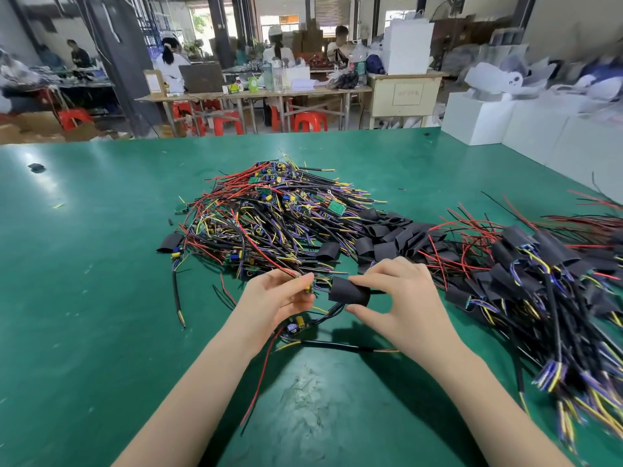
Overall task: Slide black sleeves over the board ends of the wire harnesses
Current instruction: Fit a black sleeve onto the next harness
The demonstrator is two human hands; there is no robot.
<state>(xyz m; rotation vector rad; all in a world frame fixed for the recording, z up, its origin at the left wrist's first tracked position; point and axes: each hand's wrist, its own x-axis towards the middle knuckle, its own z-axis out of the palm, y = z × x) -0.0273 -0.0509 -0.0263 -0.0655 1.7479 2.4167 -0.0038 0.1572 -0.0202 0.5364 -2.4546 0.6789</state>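
Head view, centre of the frame: left hand (274,299) pinching the small green circuit board end (308,287) of a wire harness between curled fingertips; right hand (401,298) gripping a short black tube sleeve (349,291) between forefinger above and thumb below, just beside the board, mouth facing it. Best done by keeping the sleeve mouth round, lining the board up edge-on, then easing it in without snagging the yellow and purple leads. Above centre, a tangled heap of unsleeved harnesses (269,217); right of centre, loose black sleeves (387,237); far right, sleeved harnesses (539,274). Below the hands, a black cable (337,345) lying across the green table (101,264), likely to tug.
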